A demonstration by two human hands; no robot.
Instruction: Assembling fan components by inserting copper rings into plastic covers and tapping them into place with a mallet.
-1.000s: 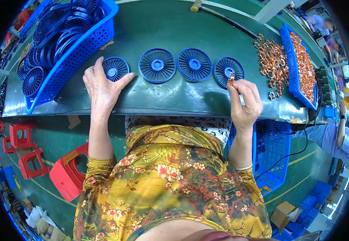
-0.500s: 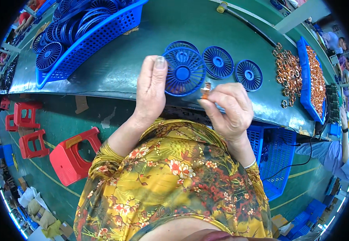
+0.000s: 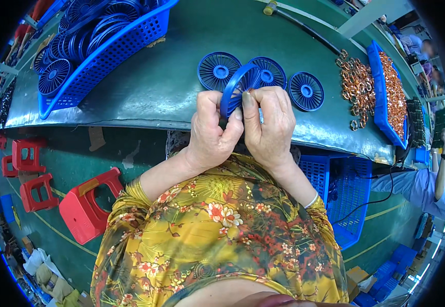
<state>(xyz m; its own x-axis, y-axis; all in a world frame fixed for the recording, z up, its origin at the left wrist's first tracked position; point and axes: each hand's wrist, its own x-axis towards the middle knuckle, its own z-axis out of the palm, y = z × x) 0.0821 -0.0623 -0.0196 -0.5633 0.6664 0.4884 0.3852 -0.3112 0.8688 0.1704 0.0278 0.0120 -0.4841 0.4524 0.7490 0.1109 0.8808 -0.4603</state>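
Note:
Between both hands a blue round fan grille point(image 3: 228, 95) with thin spokes is tilted nearly on edge above the table's near side. My left hand point(image 3: 211, 130) is closed on its lower left rim, thumb pressed in toward the middle. On the other side my right hand point(image 3: 271, 125) pinches near the hub, its thumb against the spokes. A speck of copper colour shows at the right fingertips; the rest of that small piece is hidden. Just beyond lie three more grilles: a left one point(image 3: 220, 71), a middle one point(image 3: 267, 76) partly covered by the held grille, and a right one point(image 3: 307, 91).
At the left a blue basket point(image 3: 112, 64) is heaped with grilles. Loose copper rings point(image 3: 355, 84) lie by a blue tray point(image 3: 380, 102) full of them at the right. A long-handled mallet point(image 3: 304, 26) rests at the back. Red stools point(image 3: 79, 215) and a blue crate point(image 3: 353, 204) stand below.
The grille has been turned from facing me to nearly edge-on. My right hand has moved left with the small copper piece and now meets the grille and left hand.

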